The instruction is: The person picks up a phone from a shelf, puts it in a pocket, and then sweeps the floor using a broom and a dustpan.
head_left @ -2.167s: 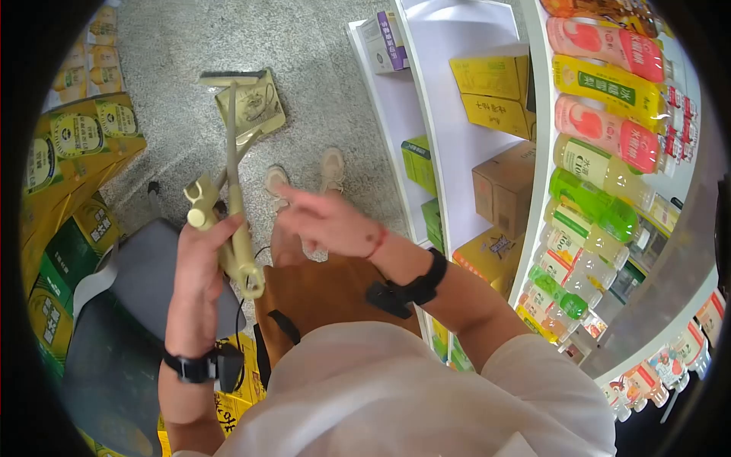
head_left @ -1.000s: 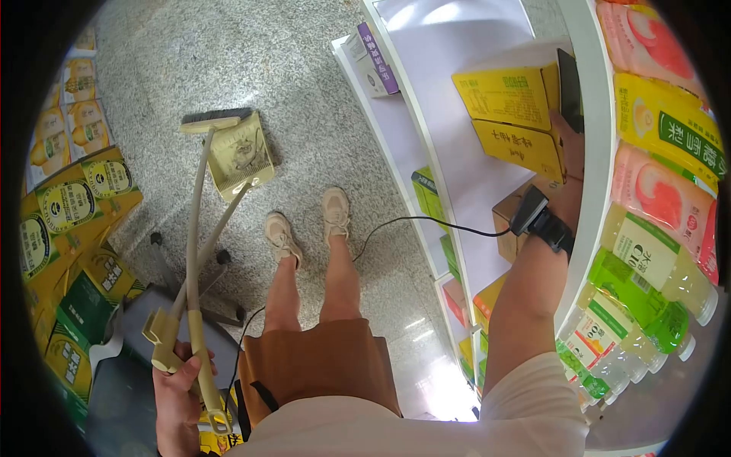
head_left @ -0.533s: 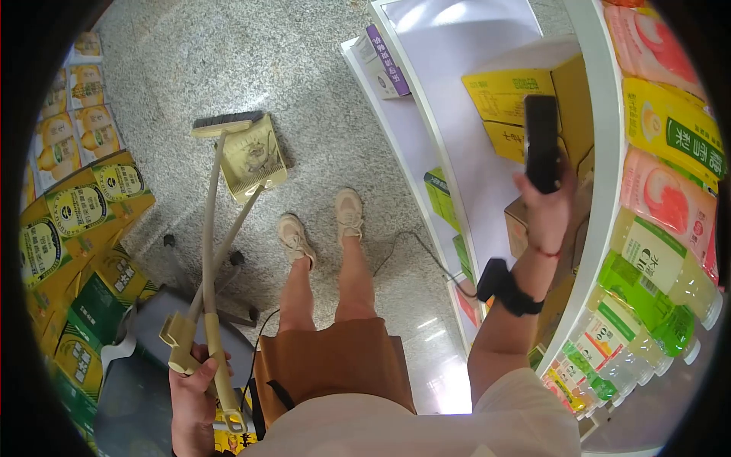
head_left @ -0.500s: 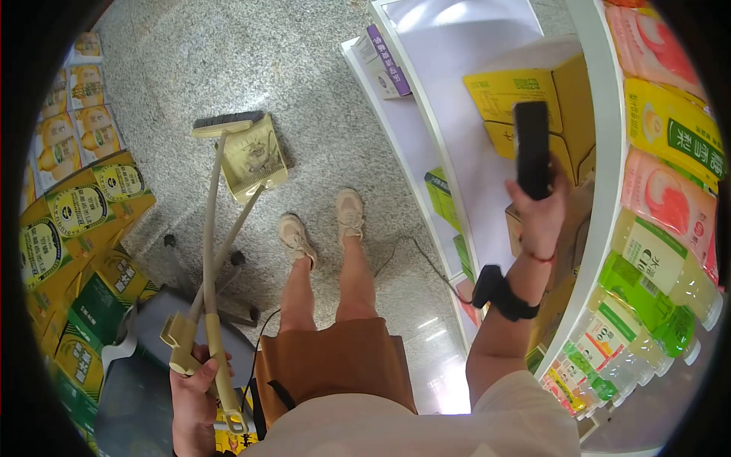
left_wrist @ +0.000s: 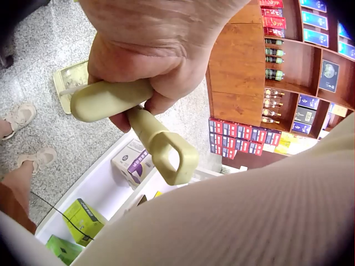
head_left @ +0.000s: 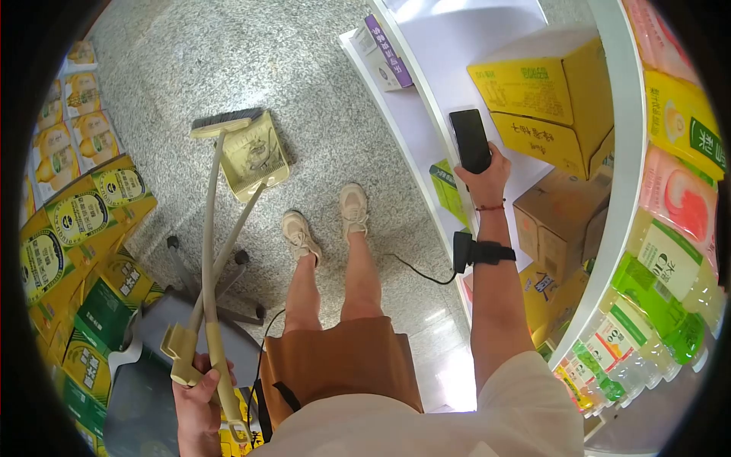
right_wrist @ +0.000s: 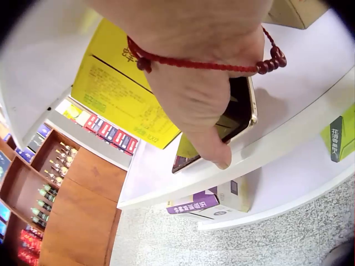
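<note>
My left hand grips the handles of a long broom and a cream dustpan. The two poles cross, and the broom's bristles lie by the dustpan's far edge on the floor. In the left wrist view, a handle end with a hanging loop juts out below the hand. My right hand holds a black smartphone by its near end, thumb along one side. The phone is close over the front edge of a white shelf, left of a yellow carton.
A brown carton stands on the same shelf, and drink bottles line the shelf at right. Stacked gift boxes and a dark chair are at left. A black cable hangs from the right wrist camera.
At first the right hand was empty near the left hand. Then it held the phone beside the yellow carton, and it has moved left to the shelf's front edge. The left hand keeps its grip.
</note>
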`<action>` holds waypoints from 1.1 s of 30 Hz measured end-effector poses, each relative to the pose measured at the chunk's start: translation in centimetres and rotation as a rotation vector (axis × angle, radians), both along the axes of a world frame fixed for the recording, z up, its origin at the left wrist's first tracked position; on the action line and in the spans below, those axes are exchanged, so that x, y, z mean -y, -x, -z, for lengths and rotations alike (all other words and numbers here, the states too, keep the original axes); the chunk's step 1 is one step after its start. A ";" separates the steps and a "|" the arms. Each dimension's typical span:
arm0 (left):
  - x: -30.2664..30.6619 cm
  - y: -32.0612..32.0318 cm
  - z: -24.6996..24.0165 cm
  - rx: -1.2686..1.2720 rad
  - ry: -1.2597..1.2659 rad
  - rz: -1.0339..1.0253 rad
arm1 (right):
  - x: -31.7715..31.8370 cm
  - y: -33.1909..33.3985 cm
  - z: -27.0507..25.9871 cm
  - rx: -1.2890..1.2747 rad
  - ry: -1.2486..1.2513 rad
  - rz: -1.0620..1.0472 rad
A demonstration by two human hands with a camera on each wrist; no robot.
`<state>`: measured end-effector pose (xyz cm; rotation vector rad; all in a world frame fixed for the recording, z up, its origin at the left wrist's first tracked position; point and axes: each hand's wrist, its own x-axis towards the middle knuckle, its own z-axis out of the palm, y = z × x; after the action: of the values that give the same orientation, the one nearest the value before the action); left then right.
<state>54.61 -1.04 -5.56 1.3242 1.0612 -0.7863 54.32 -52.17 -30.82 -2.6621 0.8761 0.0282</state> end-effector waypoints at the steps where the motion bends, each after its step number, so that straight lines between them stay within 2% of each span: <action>1: 0.0 0.0 0.0 -0.003 -0.006 0.007 | 0.3 0.1 0.5 -0.020 0.004 0.016; 17: 1.3 0.8 0.1 0.008 -0.019 -0.022 | 2.8 0.1 3.6 -0.030 -0.090 -0.033; 33: 1.4 1.9 0.2 0.013 -0.053 -0.038 | 3.6 0.5 4.0 0.016 0.010 -0.161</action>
<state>52.73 -2.47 -5.76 1.3488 1.1002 -0.7243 53.84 -55.74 -34.78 -2.7314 0.6573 0.0405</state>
